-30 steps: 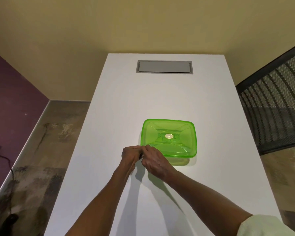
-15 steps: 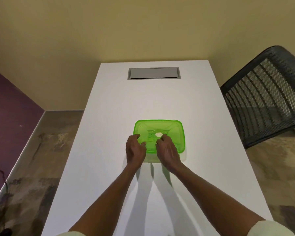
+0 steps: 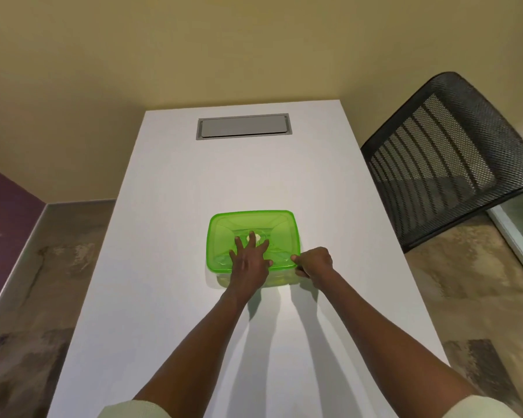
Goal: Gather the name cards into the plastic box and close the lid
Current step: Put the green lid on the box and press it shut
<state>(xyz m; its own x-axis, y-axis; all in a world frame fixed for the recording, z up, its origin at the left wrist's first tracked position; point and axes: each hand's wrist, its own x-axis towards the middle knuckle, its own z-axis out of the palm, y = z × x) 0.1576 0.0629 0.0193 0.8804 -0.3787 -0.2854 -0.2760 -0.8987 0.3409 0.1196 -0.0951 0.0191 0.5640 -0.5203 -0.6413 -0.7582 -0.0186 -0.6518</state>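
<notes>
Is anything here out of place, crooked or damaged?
Nothing stands out. The green lid sits squarely on the plastic box, the left hand presses flat on it, and the right hand grips its near right corner. No card lies loose on the table.

1. A long white table (image 3: pixel 169 297) runs away from the person toward the wall at 12 o'clock.
2. A grey rectangular hatch (image 3: pixel 243 127) is set flush into the tabletop near the far end, at 12 o'clock.
3. 1 plastic box (image 3: pixel 281 280) with a translucent green lid (image 3: pixel 281 230) stands directly on the table, around the middle of its length, slightly toward 1 o'clock.
4. The box throws a faint greenish shadow on the white surface at its near edge, toward 6 o'clock.
</notes>
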